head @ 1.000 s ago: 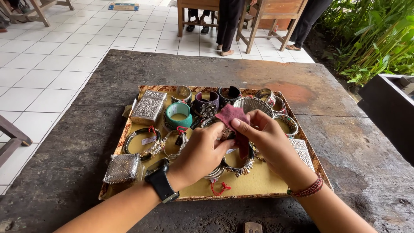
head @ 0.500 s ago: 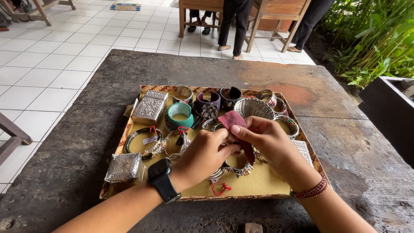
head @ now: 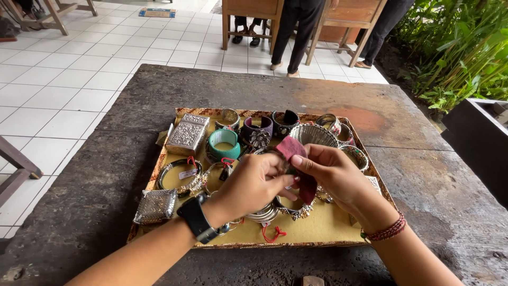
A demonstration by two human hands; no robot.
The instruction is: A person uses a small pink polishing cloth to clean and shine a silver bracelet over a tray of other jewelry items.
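From my remote seat I see the left hand and the right hand meeting over the woven tray on the dark stone table; both are pinching the maroon cloth, the right thumb and forefinger pressed on its upper edge, the left fingers curled shut round something beneath that I cannot make out; compared with a second ago the cloth has drawn down and folded tighter between the hands, which sit closer together, so the rubbing looks well in hand; the turquoise bangle, embossed silver box and mesh pouch lie where they lay before.
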